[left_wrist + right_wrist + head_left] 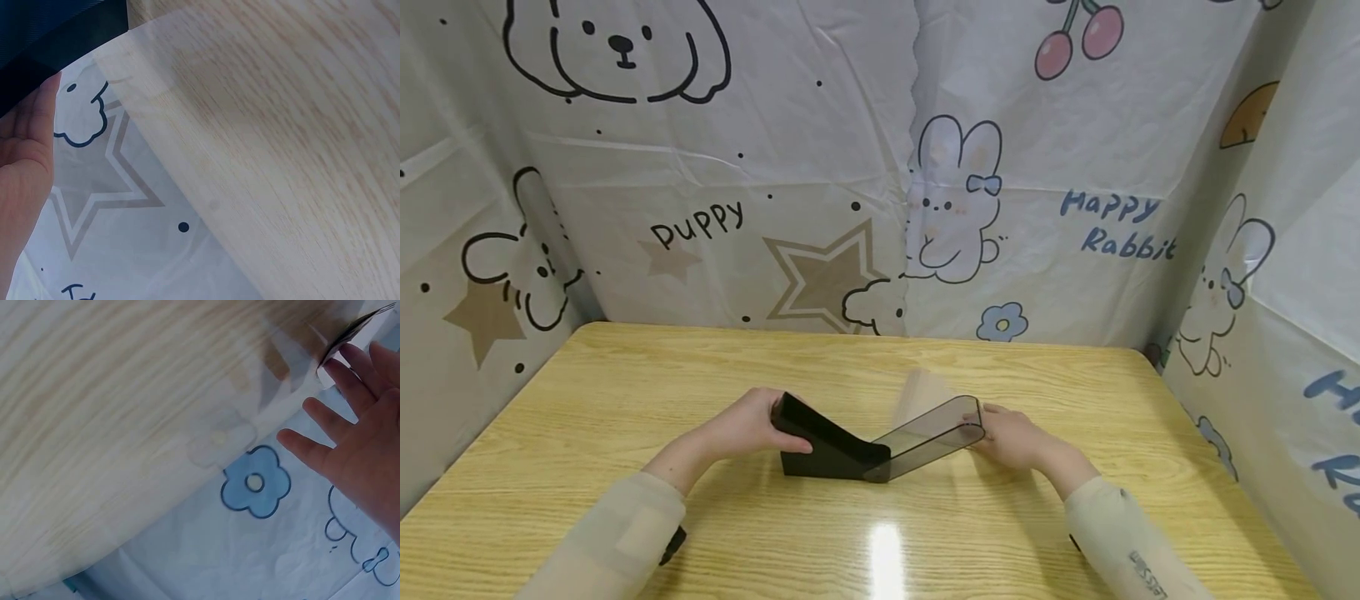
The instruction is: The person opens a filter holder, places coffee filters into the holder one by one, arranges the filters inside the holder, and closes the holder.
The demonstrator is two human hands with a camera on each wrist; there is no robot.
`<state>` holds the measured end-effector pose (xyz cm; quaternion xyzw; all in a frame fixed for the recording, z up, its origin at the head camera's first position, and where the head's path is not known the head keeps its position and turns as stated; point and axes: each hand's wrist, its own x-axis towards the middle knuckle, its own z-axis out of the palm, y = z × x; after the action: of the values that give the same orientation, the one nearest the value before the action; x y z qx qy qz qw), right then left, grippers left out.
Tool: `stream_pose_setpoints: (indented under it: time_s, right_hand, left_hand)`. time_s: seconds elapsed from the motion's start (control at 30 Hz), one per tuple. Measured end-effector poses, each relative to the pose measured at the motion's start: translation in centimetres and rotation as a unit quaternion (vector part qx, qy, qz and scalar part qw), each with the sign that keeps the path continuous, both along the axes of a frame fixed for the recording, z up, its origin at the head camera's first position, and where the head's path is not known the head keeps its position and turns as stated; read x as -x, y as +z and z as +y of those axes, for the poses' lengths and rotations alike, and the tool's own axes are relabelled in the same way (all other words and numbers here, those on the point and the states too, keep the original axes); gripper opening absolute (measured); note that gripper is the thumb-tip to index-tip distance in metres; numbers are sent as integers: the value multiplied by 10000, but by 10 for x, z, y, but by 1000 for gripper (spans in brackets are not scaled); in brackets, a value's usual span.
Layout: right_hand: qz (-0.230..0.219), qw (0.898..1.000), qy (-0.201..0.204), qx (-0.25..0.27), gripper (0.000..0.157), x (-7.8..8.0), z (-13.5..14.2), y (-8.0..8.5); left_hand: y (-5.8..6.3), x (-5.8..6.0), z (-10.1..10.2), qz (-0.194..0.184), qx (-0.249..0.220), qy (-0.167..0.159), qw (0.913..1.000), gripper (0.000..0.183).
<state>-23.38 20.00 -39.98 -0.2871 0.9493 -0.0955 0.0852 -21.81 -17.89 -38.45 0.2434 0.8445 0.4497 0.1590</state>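
Note:
A black box (827, 446) stands low over the table, with a smoky see-through lid (925, 433) swung out to the right from its lower right corner. My left hand (752, 425) grips the box at its raised left end, thumb across the near side. In the left wrist view the box's dark edge (69, 56) lies over the fingers. My right hand (1011, 437) pinches the lid's rounded free end, and a fingertip shows through the plastic. The right wrist view has that hand's ring and little fingers (306, 447) stretched out away from the lid.
The wooden table (700, 533) spreads around both hands. A printed cloth (820, 167) hangs behind its far edge, and another stretch of cloth (1285, 333) hangs along the right side. A bright light reflection lies on the tabletop in front of the box.

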Motion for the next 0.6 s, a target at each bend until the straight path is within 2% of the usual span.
stream_pose_setpoints:
  time_s: [0.17,0.37,0.6]
  right_hand:
    - [-172,9996,-243,35,26,1,18,2]
    - [-527,9969,-583,-6,30,-1,35,6]
    - [-450,9982,-360,-191,24,-4,48,7]
  left_hand:
    - [1,0,1,11,36,4,10000,37]
    - [1,-1,0,8,36,24,10000,38]
    - [2,-1,1,65,56,49,10000,36]
